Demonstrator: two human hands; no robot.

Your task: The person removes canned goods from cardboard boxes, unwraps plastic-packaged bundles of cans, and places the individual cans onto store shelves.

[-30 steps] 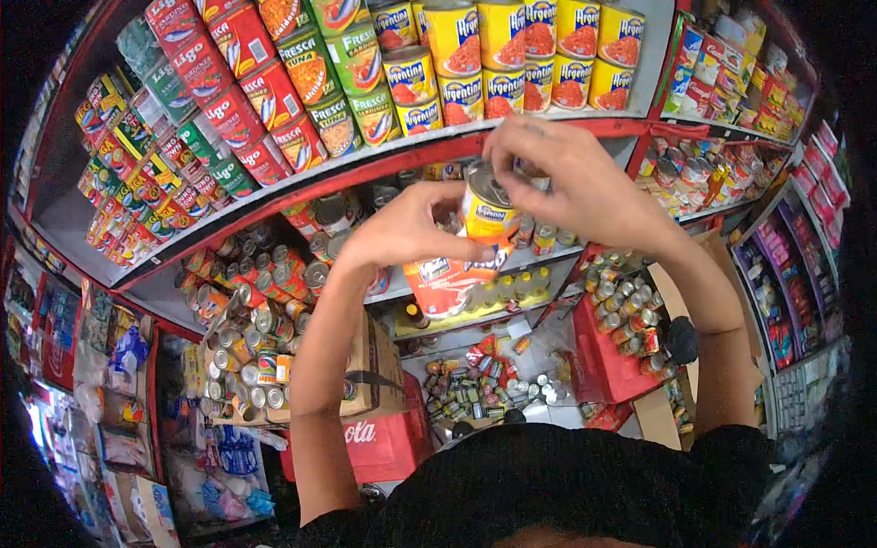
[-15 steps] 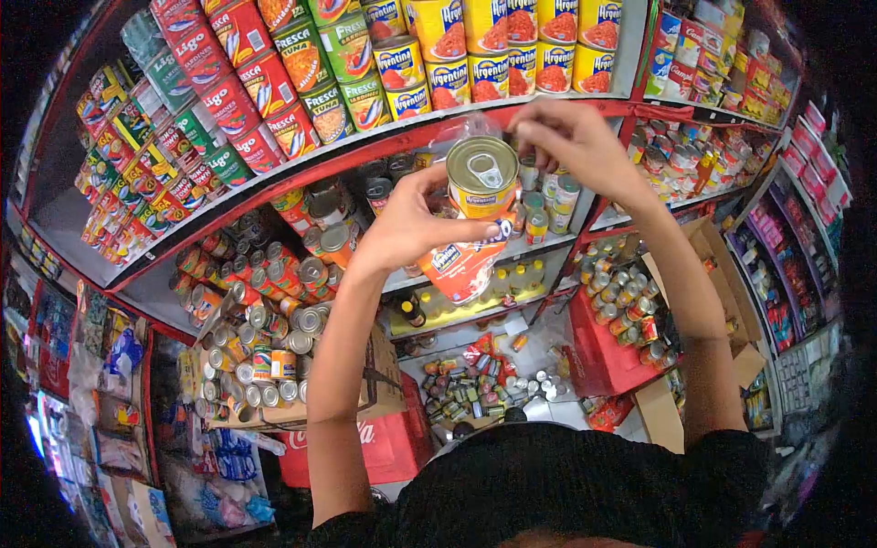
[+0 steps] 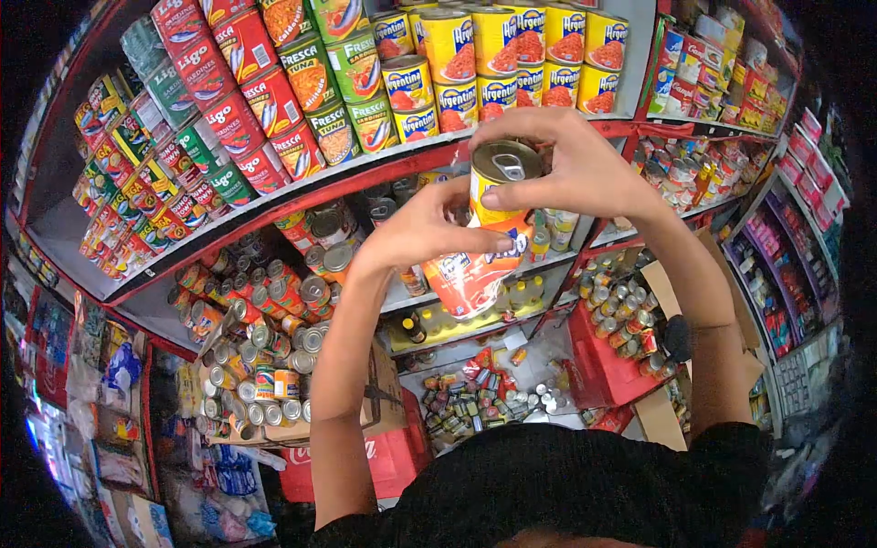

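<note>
A tin can with a yellow label and a pull-tab lid is held upright in front of the shelves. Orange printed plastic packaging hangs around and below its lower part; what lies inside that packaging is hidden. My left hand is closed round the packaging from the left, its thumb across the front. From the right, my right hand grips the upper can, with the thumb on the near side and the fingers arched behind the lid.
Yellow Argentina cans stand stacked on the upper shelf, beside Fresca cans and red Ligo cans. An open carton of cans sits at left. Loose cans lie on the floor below, near a red crate.
My right hand has come down from beside the can and closed on its upper part. The can has shifted slightly right and lower in view. My left hand keeps its hold.
</note>
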